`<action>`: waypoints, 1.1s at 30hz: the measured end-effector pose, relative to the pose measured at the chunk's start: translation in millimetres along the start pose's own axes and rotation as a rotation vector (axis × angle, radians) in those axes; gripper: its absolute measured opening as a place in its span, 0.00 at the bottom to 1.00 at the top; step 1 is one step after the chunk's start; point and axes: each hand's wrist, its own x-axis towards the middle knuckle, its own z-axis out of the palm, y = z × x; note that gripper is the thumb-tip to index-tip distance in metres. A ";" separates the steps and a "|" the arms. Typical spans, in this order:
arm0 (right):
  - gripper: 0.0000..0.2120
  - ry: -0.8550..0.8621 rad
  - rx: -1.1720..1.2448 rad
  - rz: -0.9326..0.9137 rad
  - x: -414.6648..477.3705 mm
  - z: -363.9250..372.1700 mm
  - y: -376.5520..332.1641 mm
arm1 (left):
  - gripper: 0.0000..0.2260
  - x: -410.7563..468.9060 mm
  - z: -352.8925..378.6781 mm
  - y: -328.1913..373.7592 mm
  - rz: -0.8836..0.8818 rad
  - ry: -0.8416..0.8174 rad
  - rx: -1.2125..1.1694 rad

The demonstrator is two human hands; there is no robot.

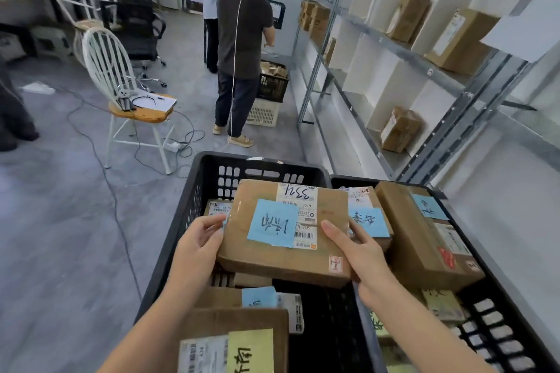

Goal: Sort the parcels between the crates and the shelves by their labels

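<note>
- Parcel (272, 257): brown cardboard, held about level over the far half of the left crate (209, 166). Its right end reaches across the rim shared with the right crate (472, 297).
- Blue note (272, 222) with handwriting sits on the parcel's top face, overlapping a white shipping label (298, 200).
- Left hand (197, 248): fingers bent round the parcel's left edge, gripping it.
- Right hand (360, 254): thumb lies flat on the top face beside the label, and the other fingers wrap the right edge. Their tips are out of sight below.
- Right crate, far-left corner: small parcel (368, 221) with a blue note, just behind the right hand.
- Right crate, along the right side: large parcel (418, 239), also with a blue note on top.
- Left crate, near edge: parcel with a yellow note (236, 321). A second one with a blue note shows just beyond it.
- Shelves (394, 45): metal frame along the right wall, with a few brown boxes set well apart on the boards.
- Farther along the shelves, a person in a dark shirt (242, 33) stands at stacked crates (271, 91).
- White chair (115, 70) stands on the floor to the left.
</note>
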 end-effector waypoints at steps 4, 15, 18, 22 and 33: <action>0.32 -0.019 -0.020 0.036 38.0 35.6 5.3 | 0.16 24.9 -7.4 -8.6 0.051 0.060 0.061; 0.44 -0.024 -0.083 0.241 120.5 87.4 48.3 | 0.18 59.5 -4.4 -26.6 0.046 0.124 0.252; 0.45 -0.076 -0.099 0.313 132.4 87.8 60.7 | 0.18 66.2 -2.9 -27.9 0.039 0.134 0.291; 0.40 -0.110 -0.166 0.268 144.5 92.7 66.5 | 0.18 74.1 3.8 -27.0 0.031 0.094 0.329; 0.19 -0.104 -0.748 -0.315 89.0 74.6 -7.3 | 0.20 78.9 24.8 7.6 0.280 -0.143 0.617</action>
